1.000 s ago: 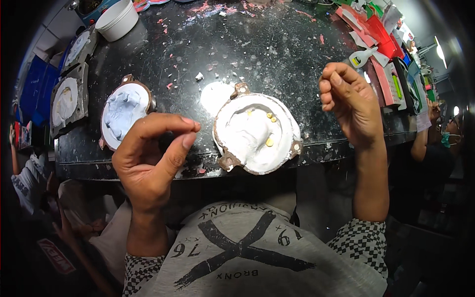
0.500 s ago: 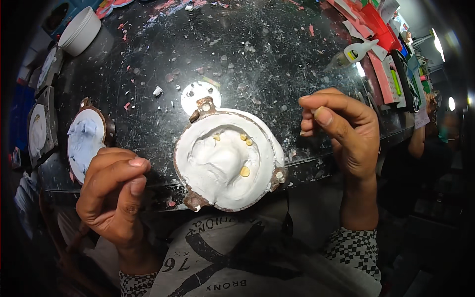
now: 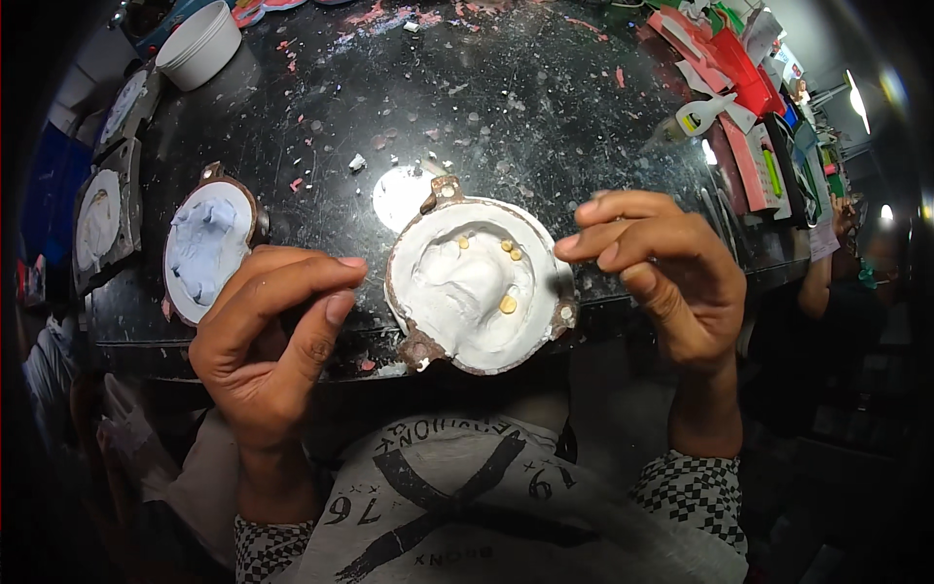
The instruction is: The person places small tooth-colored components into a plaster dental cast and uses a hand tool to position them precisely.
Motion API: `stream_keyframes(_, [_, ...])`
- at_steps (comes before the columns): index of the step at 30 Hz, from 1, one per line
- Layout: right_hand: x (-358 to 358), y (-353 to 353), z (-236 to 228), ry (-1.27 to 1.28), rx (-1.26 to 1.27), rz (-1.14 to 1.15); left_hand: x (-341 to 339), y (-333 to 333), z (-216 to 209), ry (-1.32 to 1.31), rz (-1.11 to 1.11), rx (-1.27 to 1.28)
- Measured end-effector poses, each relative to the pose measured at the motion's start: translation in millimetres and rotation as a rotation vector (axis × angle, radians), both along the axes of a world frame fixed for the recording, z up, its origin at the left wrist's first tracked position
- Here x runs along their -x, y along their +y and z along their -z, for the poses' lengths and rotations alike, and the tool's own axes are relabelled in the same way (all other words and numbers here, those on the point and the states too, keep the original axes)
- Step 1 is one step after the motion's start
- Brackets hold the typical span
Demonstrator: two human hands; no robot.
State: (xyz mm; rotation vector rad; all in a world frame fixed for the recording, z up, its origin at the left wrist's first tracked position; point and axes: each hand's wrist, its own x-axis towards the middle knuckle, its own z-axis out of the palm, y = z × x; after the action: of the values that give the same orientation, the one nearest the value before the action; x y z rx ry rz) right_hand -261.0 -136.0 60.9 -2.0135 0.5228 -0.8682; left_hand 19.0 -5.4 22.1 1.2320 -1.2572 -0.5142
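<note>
A dental flask half with a rusty metal rim and lugs rests at the table's near edge between my hands. White plaster fills it, with a hollow and a raised mound in the middle. Several small yellowish teeth sit in the plaster along the hollow. My left hand hovers just left of the flask, thumb and forefinger apart, holding nothing I can see. To the flask's right, my right hand is raised with bent fingers spread from the thumb, also empty.
Behind my left hand stands another flask half with pale blue material. Grey moulds and a white tub are at the left. A white round disc lies behind the flask. A squeeze bottle and red trays are at the right.
My left hand has shifted right and up, nearer the flask. The right hand's fingers have come closer to the flask's rim and spread. The whole view has shifted slightly.
</note>
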Motion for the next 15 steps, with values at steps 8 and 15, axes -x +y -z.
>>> stream_keyframes(8, [33.9, -1.5, 10.8, 0.059, 0.123, 0.023, 6.0, 1.9, -1.8, 0.001, 0.005, 0.001])
stream_keyframes(15, [23.9, 7.7, 16.6, -0.089, 0.154, 0.149, 9.0, 0.2, -4.0, 0.027, 0.023, -0.027])
